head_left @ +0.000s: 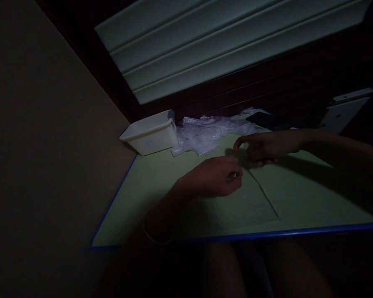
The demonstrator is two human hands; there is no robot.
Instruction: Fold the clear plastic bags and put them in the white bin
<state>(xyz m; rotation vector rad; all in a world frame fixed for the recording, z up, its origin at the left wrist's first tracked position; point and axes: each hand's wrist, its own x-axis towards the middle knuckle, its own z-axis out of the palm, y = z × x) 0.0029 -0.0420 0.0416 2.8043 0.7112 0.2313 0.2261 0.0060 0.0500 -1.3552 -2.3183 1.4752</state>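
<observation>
Over the middle of the table, my left hand (216, 176) is closed, thumb and fingers curled together in a pinch. What it grips is hidden in the dim light. Just beyond and to the right, my right hand (265, 147) reaches in with its index finger bent and spread from the other fingers. No held thing can be made out in it. Below the right hand a thin dark strip (264, 193) slants over the tabletop toward the front edge. Its upper end comes close to both hands, and I cannot tell whether either touches it.
A pale green table (136, 207) has a blue edge. At its back stand a white plastic bin (152, 138) and a heap of clear plastic bags (202, 132). Farther right are a dark item (262, 119) and a white flat box (343, 114). A wall (49, 145) borders the left side.
</observation>
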